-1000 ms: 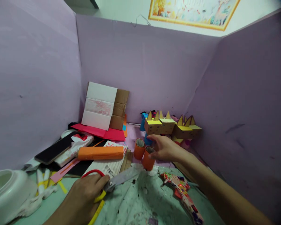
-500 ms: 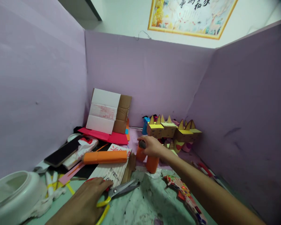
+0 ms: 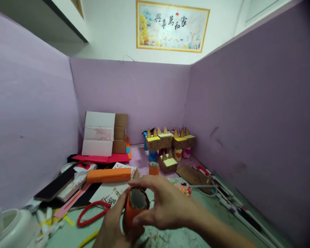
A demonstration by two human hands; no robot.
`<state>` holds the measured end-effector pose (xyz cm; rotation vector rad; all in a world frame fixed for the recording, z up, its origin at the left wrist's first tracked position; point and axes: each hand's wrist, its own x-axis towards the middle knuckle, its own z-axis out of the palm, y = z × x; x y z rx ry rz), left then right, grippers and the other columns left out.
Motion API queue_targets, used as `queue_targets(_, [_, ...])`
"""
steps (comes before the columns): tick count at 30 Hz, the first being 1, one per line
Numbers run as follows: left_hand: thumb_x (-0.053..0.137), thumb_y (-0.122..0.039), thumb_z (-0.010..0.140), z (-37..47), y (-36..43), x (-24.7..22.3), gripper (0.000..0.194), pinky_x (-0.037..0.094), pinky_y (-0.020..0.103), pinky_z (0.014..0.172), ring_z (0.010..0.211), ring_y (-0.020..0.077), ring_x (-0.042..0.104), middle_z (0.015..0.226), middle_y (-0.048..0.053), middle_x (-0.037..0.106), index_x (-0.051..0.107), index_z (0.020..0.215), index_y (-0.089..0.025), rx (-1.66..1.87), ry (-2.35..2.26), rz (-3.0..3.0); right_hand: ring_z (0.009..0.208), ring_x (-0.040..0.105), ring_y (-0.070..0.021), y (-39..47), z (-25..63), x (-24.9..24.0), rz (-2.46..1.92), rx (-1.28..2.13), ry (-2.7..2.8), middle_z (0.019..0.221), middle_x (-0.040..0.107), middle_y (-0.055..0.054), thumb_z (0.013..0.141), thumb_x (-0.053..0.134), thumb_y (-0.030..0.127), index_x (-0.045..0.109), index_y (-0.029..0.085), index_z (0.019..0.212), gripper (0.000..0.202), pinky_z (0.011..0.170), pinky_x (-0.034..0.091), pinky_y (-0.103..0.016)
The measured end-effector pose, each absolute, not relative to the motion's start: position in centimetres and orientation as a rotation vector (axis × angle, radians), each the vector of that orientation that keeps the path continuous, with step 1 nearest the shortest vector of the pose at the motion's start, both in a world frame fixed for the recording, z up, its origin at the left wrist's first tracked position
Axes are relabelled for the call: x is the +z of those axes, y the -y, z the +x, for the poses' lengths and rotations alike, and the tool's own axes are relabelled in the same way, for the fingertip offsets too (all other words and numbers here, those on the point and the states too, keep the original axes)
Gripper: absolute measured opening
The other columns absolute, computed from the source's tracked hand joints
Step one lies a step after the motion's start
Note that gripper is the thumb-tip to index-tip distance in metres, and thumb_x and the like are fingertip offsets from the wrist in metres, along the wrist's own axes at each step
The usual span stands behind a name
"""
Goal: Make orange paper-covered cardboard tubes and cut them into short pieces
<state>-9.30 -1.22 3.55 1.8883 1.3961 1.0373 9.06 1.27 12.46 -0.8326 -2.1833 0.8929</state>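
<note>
An orange paper-covered cardboard tube [image 3: 130, 215] stands upright close to me, its hollow open end facing up. My left hand [image 3: 112, 220] is closed around its left side. On the other side, my right hand [image 3: 167, 203] grips it with thumb and fingers near the rim. Beyond my hands stands a second short orange tube [image 3: 154, 169]. Scissors lie by my left hand, with a red handle [image 3: 93, 213] and a yellow handle [image 3: 89, 238] showing; their blades are hidden.
Cardboard animal figures [image 3: 167, 141] stand at the back right. An orange paper roll [image 3: 109, 175], a black phone-like slab [image 3: 55, 182] and folded cardboard [image 3: 98, 134] are on the left. A white tub [image 3: 20, 227] stands front left. Pens [image 3: 229, 196] line the right wall.
My right hand has brought one orange tube back towards me, and my left hand has moved from the scissors onto it. The camera view has turned right and up.
</note>
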Motion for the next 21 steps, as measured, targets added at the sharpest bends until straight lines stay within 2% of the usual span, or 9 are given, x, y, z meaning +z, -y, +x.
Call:
queue_targets(2, [0.057,-0.049,0.074,-7.9,1.3,5.0,0.06,0.046,0.039,0.094,0.11,0.0297,0.057,0.12,0.009,0.062,0.043,0.125,-0.021,1.107,-1.387,1.786,0.09,0.065,-0.0209,-1.7,9.6,11.7,-0.796,1.013,2.021,0.102,0.07,-0.005,0.055,0.082,0.026,0.061,0.022,0.117,0.066,0.081,0.051,-0.033])
queue_targets(4, [0.063,-0.048,0.068,-7.5,0.9,6.5,0.062,0.049,0.039,0.089,0.101,0.0301,0.061,0.11,0.011,0.066,0.047,0.119,-0.016,1.175,-1.354,1.627,0.091,0.065,-0.0211,-3.4,10.9,10.7,-0.863,1.099,1.793,0.108,0.067,-0.009,0.061,0.077,0.03,0.056,0.018,0.122,0.066,0.081,0.052,-0.034])
queue_targets(6, [0.068,-0.044,0.062,-7.6,0.4,7.9,0.061,0.051,0.038,0.084,0.098,0.0309,0.062,0.104,0.011,0.067,0.051,0.112,-0.013,1.233,-1.276,1.405,0.099,0.063,-0.022,-5.8,12.4,9.0,-1.157,0.898,1.576,0.114,0.064,-0.013,0.072,0.067,0.031,0.054,0.017,0.12,0.052,0.081,0.051,-0.034])
queue_targets(8, [0.067,-0.037,0.064,-7.4,0.4,8.6,0.053,0.051,0.038,0.084,0.101,0.0304,0.062,0.104,0.011,0.068,0.054,0.11,-0.013,1.221,-1.174,1.112,0.1,0.063,-0.0261,-8.2,13.4,7.0,-1.412,0.747,1.548,0.114,0.063,-0.015,0.063,0.072,0.019,0.051,0.015,0.12,0.061,0.084,0.049,-0.039])
queue_targets(11, [0.073,-0.031,0.059,-6.4,1.7,8.3,0.052,0.051,0.04,0.083,0.098,0.0322,0.063,0.098,0.012,0.07,0.058,0.105,-0.014,1.111,-1.075,0.85,0.107,0.059,-0.0294,-10.5,12.9,4.3,-1.483,0.723,1.566,0.116,0.062,-0.014,0.051,0.075,0.011,0.049,0.015,0.119,0.073,0.091,0.045,-0.041])
queue_targets(15, [0.085,-0.035,0.044,-5.7,3.5,6.5,0.063,0.051,0.04,0.079,0.093,0.0354,0.064,0.09,0.013,0.071,0.061,0.098,-0.011,1.229,-1.114,0.876,0.111,0.056,-0.0317,-11.7,10.0,2.3,-1.513,0.665,1.571,0.118,0.06,-0.017,0.052,0.071,0.009,0.046,0.012,0.12,0.072,0.094,0.042,-0.041])
queue_targets(18, [0.085,-0.041,0.044,-6.0,3.3,5.6,0.065,0.051,0.039,0.074,0.089,0.0341,0.064,0.088,0.011,0.071,0.061,0.098,-0.013,1.303,-1.135,0.917,0.107,0.058,-0.034,-12.2,8.6,2.2,-1.503,0.628,1.558,0.111,0.062,-0.021,0.058,0.063,0.006,0.045,0.008,0.119,0.064,0.092,0.043,-0.045])
queue_targets(21, [0.084,-0.042,0.045,-6.0,2.2,5.1,0.06,0.05,0.036,0.07,0.08,0.0289,0.064,0.081,0.008,0.07,0.062,0.094,-0.015,1.35,-1.095,0.971,0.099,0.062,-0.032,-11.3,9.4,2.7,-1.435,0.626,1.554,0.103,0.065,-0.019,0.061,0.058,0.006,0.049,0.01,0.112,0.052,0.087,0.046,-0.044])
